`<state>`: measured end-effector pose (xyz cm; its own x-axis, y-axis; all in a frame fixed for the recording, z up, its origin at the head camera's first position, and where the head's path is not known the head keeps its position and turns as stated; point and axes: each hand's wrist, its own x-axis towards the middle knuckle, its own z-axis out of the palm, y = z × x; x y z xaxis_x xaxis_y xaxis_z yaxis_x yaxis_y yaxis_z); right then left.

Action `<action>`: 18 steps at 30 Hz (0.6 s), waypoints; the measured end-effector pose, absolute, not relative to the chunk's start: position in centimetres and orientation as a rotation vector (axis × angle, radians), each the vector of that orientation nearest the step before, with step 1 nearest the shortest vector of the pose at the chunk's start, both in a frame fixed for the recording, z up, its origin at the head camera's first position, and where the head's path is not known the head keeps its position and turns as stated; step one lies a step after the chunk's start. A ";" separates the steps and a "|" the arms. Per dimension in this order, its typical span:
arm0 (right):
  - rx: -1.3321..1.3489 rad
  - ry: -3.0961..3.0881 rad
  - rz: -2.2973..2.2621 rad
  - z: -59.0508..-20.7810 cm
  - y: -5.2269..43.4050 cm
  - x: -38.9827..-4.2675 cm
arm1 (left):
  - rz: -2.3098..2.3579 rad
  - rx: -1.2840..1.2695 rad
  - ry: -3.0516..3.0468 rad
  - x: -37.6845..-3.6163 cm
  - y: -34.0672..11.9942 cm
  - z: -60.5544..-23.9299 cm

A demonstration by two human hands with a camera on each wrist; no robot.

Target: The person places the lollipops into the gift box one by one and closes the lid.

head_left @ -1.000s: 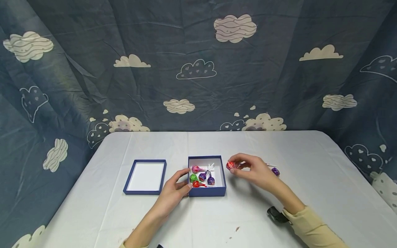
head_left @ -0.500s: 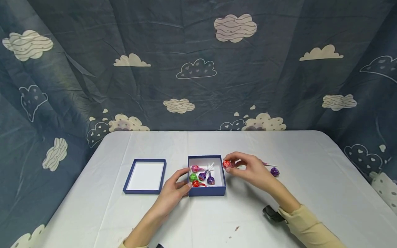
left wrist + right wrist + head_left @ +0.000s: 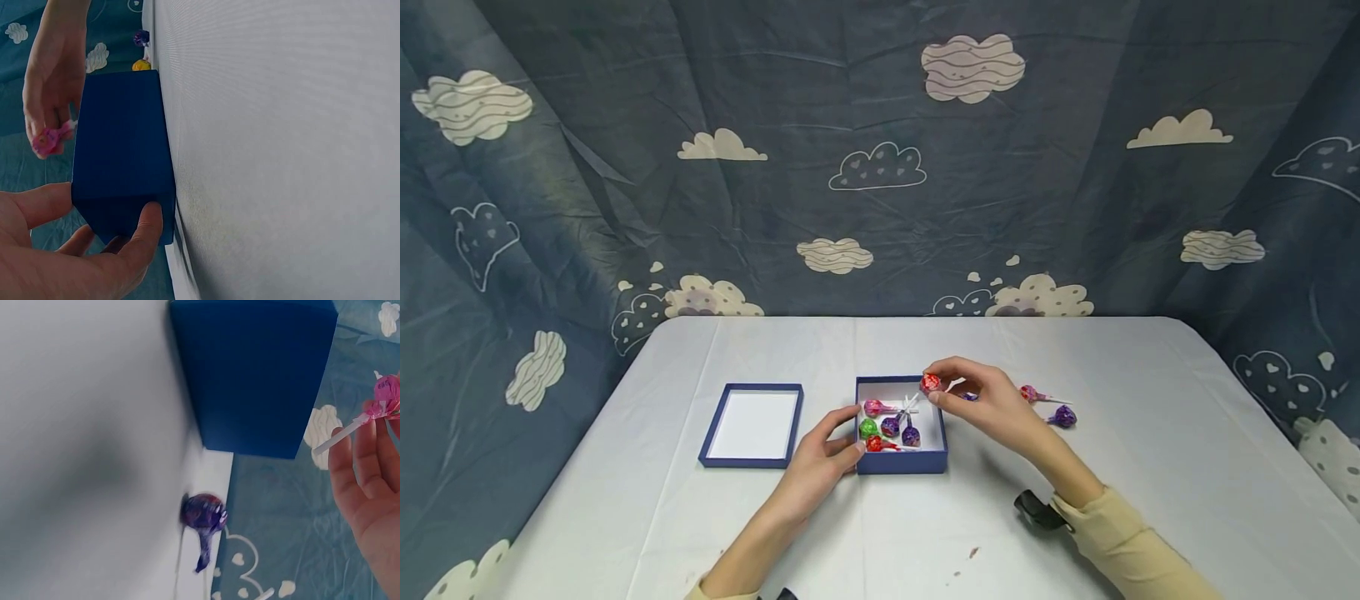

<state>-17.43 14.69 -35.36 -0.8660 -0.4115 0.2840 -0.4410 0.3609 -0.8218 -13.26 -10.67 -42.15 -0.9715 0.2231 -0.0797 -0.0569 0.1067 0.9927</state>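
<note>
My left hand (image 3: 820, 458) grips the left side of an open blue box (image 3: 901, 463), its thumb near the front corner and a finger farther back. Inside the box lie several wrapped lollipops: a pink one (image 3: 874, 407), a green one (image 3: 868, 428), a red one (image 3: 875, 443) and two purple ones (image 3: 911, 436). Between thumb and fingers my right hand (image 3: 992, 404) pinches another lollipop (image 3: 930, 383) above the box's right rear part. Its wrapper looks red in the head view but pink in the right wrist view, where its white stick shows.
Left of the box lies its blue-rimmed lid (image 3: 752, 425), white inside facing up. Right of it rest a purple lollipop (image 3: 1064, 417) and a reddish-pink one (image 3: 1030, 392). Another purple lollipop (image 3: 970, 397) is partly hidden behind the right hand. A yellow lollipop (image 3: 141, 65) appears in the left wrist view.
My right hand has carried the lollipop leftward and slightly back, from beside the box to above its right edge. The left hand, box and lid have stayed put.
</note>
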 end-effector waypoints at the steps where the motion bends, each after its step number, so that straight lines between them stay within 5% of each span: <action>1: 0.804 -2.562 1.572 -35.4 14.5 -17.5 | 1.962 0.167 2.172 -13.3 -10.7 -42.2; 18: 0.976 -2.624 1.475 -39.4 11.9 -21.1 | 1.954 0.178 2.169 -13.3 -10.8 -42.2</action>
<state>-21.13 11.90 -39.40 -0.8093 -0.5222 0.2690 -0.5013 0.3752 -0.7797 -13.32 -10.83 -42.17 -0.9693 0.2328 -0.0794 -0.0548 0.1101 0.9924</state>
